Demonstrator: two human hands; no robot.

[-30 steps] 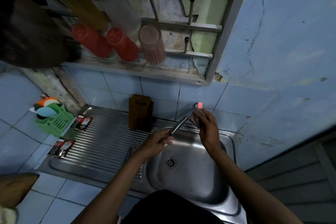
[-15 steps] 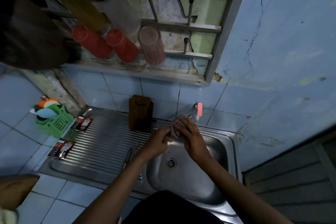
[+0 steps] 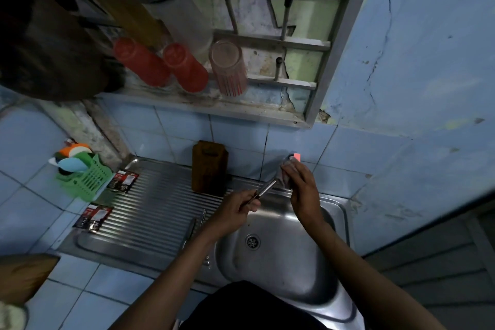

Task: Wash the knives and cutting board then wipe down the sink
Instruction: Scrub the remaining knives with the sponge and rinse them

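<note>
A slim steel knife (image 3: 265,188) slants over the round stainless-steel sink basin (image 3: 284,254), just right of the frame's centre. The left hand (image 3: 235,213) grips its handle; the right hand (image 3: 301,185) pinches a grey cloth (image 3: 283,175) around the blade tip, beneath the pink-handled tap (image 3: 296,157). A brown wooden cutting board (image 3: 209,166) leans upright against the blue tiles, left of the hands, on the ribbed steel drainboard (image 3: 150,206).
</note>
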